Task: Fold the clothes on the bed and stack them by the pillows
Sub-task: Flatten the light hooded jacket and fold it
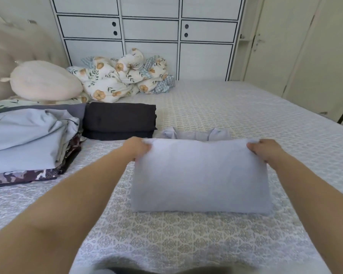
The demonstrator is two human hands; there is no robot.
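Note:
A pale blue-grey garment (200,175) lies partly folded in the middle of the bed. My left hand (137,148) pinches its far left corner and my right hand (263,150) pinches its far right corner, lifting that edge. The garment's collar end (194,134) shows beyond the lifted fold. To the left stands a stack of folded clothes (28,139) with a light blue piece on top and a camouflage piece at the bottom. A folded black garment (119,120) lies beside the stack, near the pillows.
A round cream pillow (46,80) leans at the headboard on the left. A crumpled floral duvet (123,76) is heaped at the far side by white cabinets (151,28). The patterned bedsheet (246,107) spreads to the right, where doors (285,46) stand.

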